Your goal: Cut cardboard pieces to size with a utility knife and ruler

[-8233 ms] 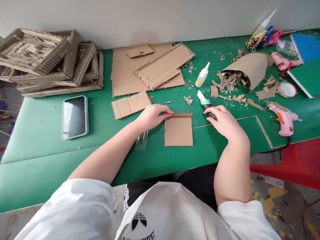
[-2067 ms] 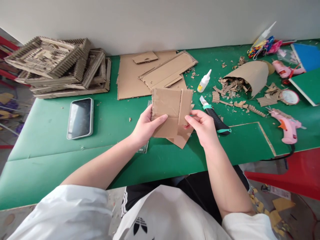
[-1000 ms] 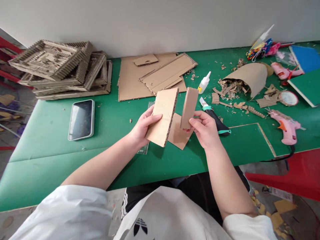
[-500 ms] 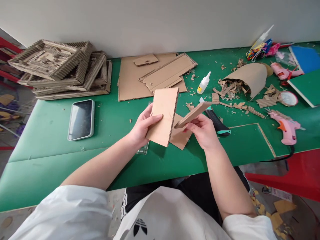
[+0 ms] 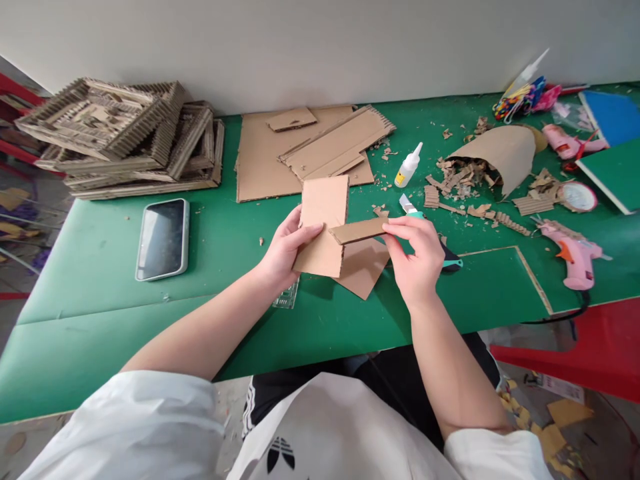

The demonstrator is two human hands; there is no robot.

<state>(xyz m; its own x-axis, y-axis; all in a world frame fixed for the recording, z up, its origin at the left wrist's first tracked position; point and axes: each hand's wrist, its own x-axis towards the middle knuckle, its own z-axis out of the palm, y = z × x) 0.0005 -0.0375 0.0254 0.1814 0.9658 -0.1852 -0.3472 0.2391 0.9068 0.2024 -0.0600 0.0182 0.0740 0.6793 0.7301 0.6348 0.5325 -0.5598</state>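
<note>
My left hand [image 5: 289, 248] is closed on the left edge of a rectangular cardboard piece [image 5: 325, 200], thumb on its face. Between the thumb and fingers of my right hand [image 5: 415, 257] is a narrow cardboard strip [image 5: 359, 231], held nearly level. The strip's left end overlaps the rectangular piece; whether they touch I cannot tell. Below them another cardboard piece [image 5: 365, 270] lies on the green table [image 5: 260, 333]. A utility knife [image 5: 453, 261] with its blade out lies partly hidden behind my right hand. Part of a clear ruler-like piece [image 5: 286, 297] shows under my left wrist.
Stacked corrugated cardboard frames [image 5: 130, 140] and a phone [image 5: 163, 239] are on the left. Cardboard sheets [image 5: 260, 160] lie at the back, near a white glue bottle [image 5: 409, 165]. On the right are cardboard scraps [image 5: 467, 175], a curved cardboard piece [image 5: 505, 153] and a pink glue gun [image 5: 570, 253].
The strip in my right hand has swung from a steep slant to nearly level and moved left over the rectangular piece. My left hand has turned that piece slightly.
</note>
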